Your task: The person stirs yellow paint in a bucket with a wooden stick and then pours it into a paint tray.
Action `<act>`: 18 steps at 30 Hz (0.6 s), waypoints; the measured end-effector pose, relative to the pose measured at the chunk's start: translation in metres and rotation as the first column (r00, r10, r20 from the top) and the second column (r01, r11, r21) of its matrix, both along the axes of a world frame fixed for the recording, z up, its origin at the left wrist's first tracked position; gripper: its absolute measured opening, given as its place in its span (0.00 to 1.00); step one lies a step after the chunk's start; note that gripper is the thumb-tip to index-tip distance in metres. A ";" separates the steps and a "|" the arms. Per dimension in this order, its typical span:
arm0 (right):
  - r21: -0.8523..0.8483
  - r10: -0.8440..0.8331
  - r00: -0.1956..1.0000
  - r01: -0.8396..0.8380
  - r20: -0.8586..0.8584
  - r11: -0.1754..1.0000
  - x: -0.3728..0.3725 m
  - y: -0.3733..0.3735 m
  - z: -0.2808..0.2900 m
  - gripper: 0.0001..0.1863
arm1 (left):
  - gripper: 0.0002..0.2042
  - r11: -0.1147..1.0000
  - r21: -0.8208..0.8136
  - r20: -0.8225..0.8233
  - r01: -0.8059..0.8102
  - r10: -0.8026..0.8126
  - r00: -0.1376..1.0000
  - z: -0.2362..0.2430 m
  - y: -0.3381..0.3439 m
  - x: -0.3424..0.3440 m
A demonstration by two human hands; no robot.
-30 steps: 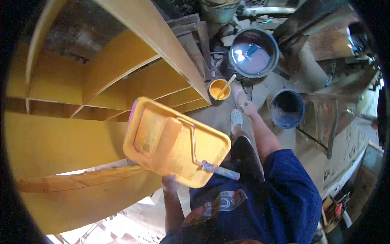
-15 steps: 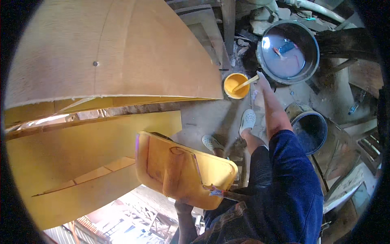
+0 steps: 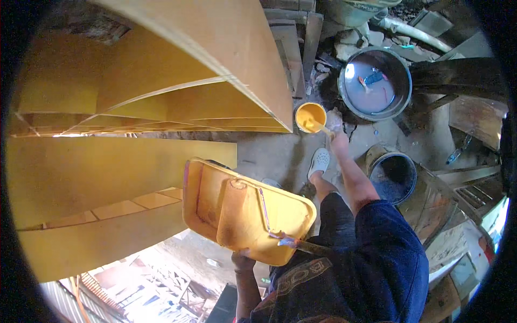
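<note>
My left hand (image 3: pixel 245 261) grips the lower edge of a yellow-stained paint tray (image 3: pixel 274 215), held tilted in front of my body. In it lies a paint roller (image 3: pixel 234 212), its wire frame running to a paint-smeared handle (image 3: pixel 309 247) that sticks out over the right rim. My right arm reaches forward and down, and my right hand (image 3: pixel 337 129) is closed round a wooden stir stick (image 3: pixel 323 128). The stick's far end dips into yellow-orange paint (image 3: pixel 308 115) in a small round bucket (image 3: pixel 297 111) on the floor.
Large yellow-painted wooden cabinet panels (image 3: pixel 113 167) stand close on the left. A big dark tub (image 3: pixel 407 81) of cloudy water with tools in it is beyond my right hand. A dark bucket (image 3: pixel 412 188) stands right of my arm. Rubble (image 3: pixel 353 46) lies at the back.
My right hand has come toward me with the stick, which now slants down and right from the bucket. My view has shifted, showing more of the cabinet's inside. The tray stays in my left hand.
</note>
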State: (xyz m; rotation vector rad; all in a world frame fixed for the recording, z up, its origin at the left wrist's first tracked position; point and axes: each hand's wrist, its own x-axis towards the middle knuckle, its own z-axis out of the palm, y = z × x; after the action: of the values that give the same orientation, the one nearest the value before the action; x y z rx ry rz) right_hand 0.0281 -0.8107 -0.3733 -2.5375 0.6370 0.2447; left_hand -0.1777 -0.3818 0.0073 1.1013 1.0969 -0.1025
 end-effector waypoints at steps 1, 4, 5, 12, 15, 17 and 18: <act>-0.018 0.080 0.996 -0.079 0.045 0.997 -0.006 -0.002 -0.001 0.11 | 0.09 1.000 -0.005 0.041 0.013 -0.013 0.999 0.007 -0.008 0.010; 0.089 -0.021 0.993 0.032 -0.114 0.996 0.015 0.016 0.045 0.12 | 0.12 0.911 0.312 0.068 0.270 -0.305 0.950 -0.002 0.010 -0.031; 0.093 -0.002 0.995 0.011 -0.098 0.996 0.016 0.017 0.043 0.12 | 0.14 0.803 0.447 0.018 0.394 -0.448 0.894 -0.001 0.012 -0.035; -0.081 0.071 0.997 -0.070 0.008 0.994 0.013 -0.003 0.008 0.15 | 0.31 0.906 -0.411 0.196 -0.100 0.195 0.961 0.016 0.026 -0.045; 0.073 0.120 0.977 -0.134 0.178 0.988 0.003 -0.005 0.040 0.15 | 0.29 0.886 -0.395 0.172 -0.242 0.330 0.928 0.025 0.018 -0.082; 0.194 0.114 0.985 -0.138 0.130 0.971 -0.009 -0.009 0.051 0.14 | 0.28 0.860 -0.407 0.187 -0.307 0.407 0.894 0.029 0.016 -0.094; 0.259 0.123 0.987 -0.145 0.099 0.955 -0.011 -0.013 0.059 0.14 | 0.28 0.832 -0.448 0.158 -0.327 0.434 0.887 0.025 0.013 -0.103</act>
State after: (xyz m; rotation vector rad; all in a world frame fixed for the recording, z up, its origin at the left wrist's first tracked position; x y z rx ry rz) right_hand 0.0173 -0.8234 -0.3144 -2.3193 0.3724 0.2543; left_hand -0.2809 -0.3685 0.0324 0.4820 0.9867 0.1237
